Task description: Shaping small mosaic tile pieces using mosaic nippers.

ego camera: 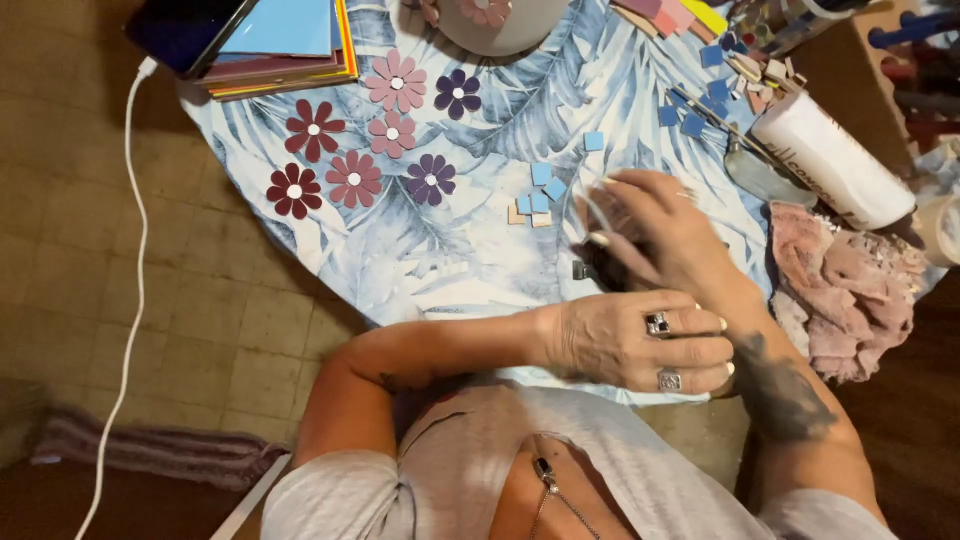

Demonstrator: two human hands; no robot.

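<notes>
Both hands work at the near table edge: the left hand [640, 345] lies curled and flat across the right forearm, gripping nothing, while the right hand [655, 235] pinches a small dark tool [598, 270], partly hidden. A slip, I judge, could scatter the blue tile squares [540, 192] just left of it.
</notes>
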